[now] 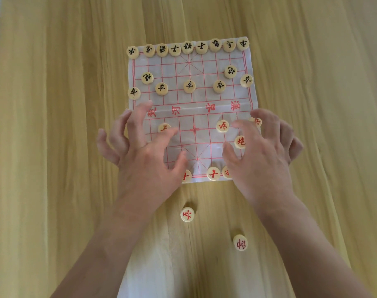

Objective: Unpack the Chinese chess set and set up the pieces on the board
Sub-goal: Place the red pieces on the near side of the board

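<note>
Single head-worn view, looking steeply down and forward, close over a wooden table [54,147]

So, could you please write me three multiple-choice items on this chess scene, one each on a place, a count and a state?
1. Where do the two loose red pieces lie?
A. on the table, nearer the person than the board
B. on the river strip
C. in a box

2. How many black pieces stand in the far row?
A. five
B. seven
C. nine

3. How are the two hands?
A. both fists
B. fingers spread over the board, holding nothing
C. each pinching a piece

Answers:
1 A: both rest on bare table, off the board.
2 C: nine discs line the far edge.
3 B: left hand and right hand show spread fingers with nothing in them.
</note>
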